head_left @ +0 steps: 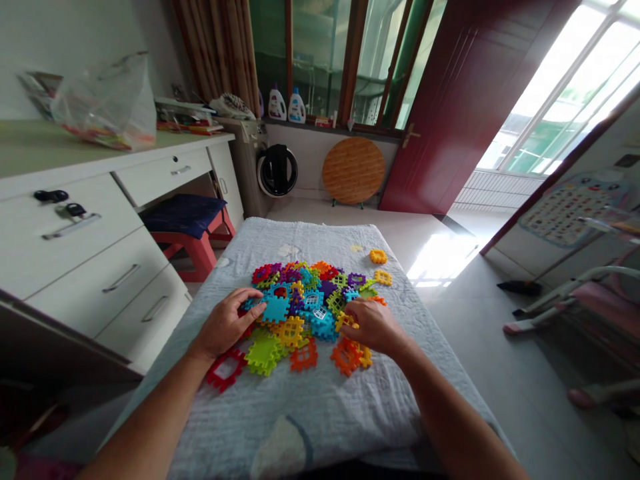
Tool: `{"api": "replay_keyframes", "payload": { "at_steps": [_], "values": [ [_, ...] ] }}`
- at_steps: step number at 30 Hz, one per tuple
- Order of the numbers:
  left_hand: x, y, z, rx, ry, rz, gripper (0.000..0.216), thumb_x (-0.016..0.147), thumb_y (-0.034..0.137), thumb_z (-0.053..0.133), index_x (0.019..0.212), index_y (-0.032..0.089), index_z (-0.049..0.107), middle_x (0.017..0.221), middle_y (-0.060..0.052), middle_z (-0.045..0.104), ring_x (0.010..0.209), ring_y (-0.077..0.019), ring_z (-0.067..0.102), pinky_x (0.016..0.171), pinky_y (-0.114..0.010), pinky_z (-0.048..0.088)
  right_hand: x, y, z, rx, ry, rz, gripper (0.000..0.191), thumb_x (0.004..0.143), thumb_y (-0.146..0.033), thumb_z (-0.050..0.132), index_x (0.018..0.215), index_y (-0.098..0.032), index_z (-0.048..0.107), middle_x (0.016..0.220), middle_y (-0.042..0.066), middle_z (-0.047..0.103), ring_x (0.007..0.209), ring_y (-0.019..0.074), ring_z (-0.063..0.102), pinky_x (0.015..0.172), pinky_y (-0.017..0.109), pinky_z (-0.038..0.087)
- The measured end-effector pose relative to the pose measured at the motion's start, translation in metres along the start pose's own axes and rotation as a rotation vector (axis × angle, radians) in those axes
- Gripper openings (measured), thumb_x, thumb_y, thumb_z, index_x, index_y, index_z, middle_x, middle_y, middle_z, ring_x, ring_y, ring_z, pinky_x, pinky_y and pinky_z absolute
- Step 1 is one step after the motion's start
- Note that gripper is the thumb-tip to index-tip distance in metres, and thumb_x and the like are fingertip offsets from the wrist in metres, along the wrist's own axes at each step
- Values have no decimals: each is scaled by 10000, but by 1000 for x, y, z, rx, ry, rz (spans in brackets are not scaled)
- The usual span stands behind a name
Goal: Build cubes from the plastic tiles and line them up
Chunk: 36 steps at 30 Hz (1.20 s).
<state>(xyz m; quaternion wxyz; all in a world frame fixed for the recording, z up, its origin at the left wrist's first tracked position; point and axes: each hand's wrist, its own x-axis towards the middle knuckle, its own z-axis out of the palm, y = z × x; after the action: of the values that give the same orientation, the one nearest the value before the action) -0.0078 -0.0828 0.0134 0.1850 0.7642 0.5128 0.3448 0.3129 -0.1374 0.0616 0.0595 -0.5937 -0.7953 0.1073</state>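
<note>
A heap of colourful interlocking plastic building tiles lies on the cloth-covered table (300,427). My left hand (227,325) rests at the heap's left side, thumb and fingers apart, its thumb tip by a light blue tile (276,309). At the right side, my right hand (376,325) has its fingers curled round a yellow tile (346,322). In front lie a red frame tile (240,363), a lime green tile (265,351) and two orange tiles, one a window tile (311,355), the other a frame tile (342,369) just below my right hand.
Two yellow-orange tiles, one solid-looking (379,257) and one with a window grid (383,277), lie apart at the far right. Drawers (90,247) and a stool (185,215) stand left. Behind are a washing machine (250,167) and a folded round table (353,170).
</note>
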Motion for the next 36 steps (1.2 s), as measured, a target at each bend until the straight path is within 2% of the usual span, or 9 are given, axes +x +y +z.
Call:
{"api": "replay_keyframes", "payload": {
  "at_steps": [3, 7, 11, 14, 18, 21, 25, 31, 36],
  "values": [
    [0, 1, 0, -2, 0, -1, 382, 838, 541, 537, 1009, 211, 626, 1089, -66, 652, 1054, -227, 598, 961, -351, 454, -2, -3, 1, -90, -7, 38, 253, 771, -440, 609, 811, -191, 583, 841, 42, 624, 686, 153, 547, 544, 261, 275],
    [0, 2, -1, 3, 3, 2, 387, 836, 547, 528, 1002, 213, 631, 1084, -66, 657, 1044, -229, 604, 943, -349, 467, -2, -7, 5, -112, -34, 64, 287, 730, -452, 649, 827, -192, 579, 856, 51, 621, 712, 170, 561, 543, 261, 287],
    [-1, 2, -1, 8, 14, 4, 389, 829, 547, 530, 996, 214, 639, 1075, -61, 663, 1035, -228, 610, 930, -343, 474, -4, -11, 6, -44, -43, 72, 293, 704, -414, 666, 887, -200, 585, 878, 39, 614, 734, 169, 553, 575, 254, 316],
    [-1, 1, -1, 4, 12, 0, 385, 827, 541, 539, 1003, 214, 639, 1081, -60, 662, 1030, -224, 612, 927, -337, 477, -7, -5, -4, 77, -7, -8, 350, 688, -381, 683, 972, -206, 576, 901, 25, 593, 760, 160, 541, 636, 251, 363],
    [0, 1, -1, 11, 3, -5, 396, 826, 556, 536, 1002, 215, 636, 1083, -64, 662, 1023, -228, 614, 922, -347, 480, 3, 39, -30, 162, 195, -66, 372, 692, -314, 687, 1031, -207, 578, 1019, 48, 561, 922, 187, 531, 808, 287, 414],
    [0, 2, -1, 24, -1, 0, 410, 820, 569, 534, 996, 215, 641, 1079, -66, 666, 1020, -233, 618, 918, -352, 485, 24, 92, -44, 135, 349, 102, 420, 683, -253, 691, 1087, -208, 589, 1065, 68, 564, 962, 214, 540, 861, 334, 422],
    [0, 2, -2, 26, 2, 4, 412, 808, 574, 545, 990, 220, 651, 1077, -58, 670, 1024, -232, 624, 921, -344, 491, 51, 145, -38, 125, 291, 298, 433, 646, -238, 727, 1066, -182, 643, 1011, 72, 596, 893, 211, 578, 825, 332, 444],
    [0, -4, 0, 19, -4, 1, 401, 819, 556, 553, 1033, 227, 636, 1115, -60, 656, 1058, -231, 609, 948, -343, 480, 65, 164, -3, 88, 238, 330, 440, 638, -320, 761, 1050, -196, 671, 971, 57, 621, 894, 222, 581, 825, 336, 445],
    [0, -8, 1, 19, -17, 11, 411, 819, 559, 555, 1046, 224, 631, 1120, -68, 656, 1049, -239, 615, 940, -344, 487, 66, 172, 9, 70, 246, 315, 473, 678, -367, 732, 1108, -191, 645, 1020, 73, 607, 882, 203, 578, 834, 329, 438]
  ]
}}
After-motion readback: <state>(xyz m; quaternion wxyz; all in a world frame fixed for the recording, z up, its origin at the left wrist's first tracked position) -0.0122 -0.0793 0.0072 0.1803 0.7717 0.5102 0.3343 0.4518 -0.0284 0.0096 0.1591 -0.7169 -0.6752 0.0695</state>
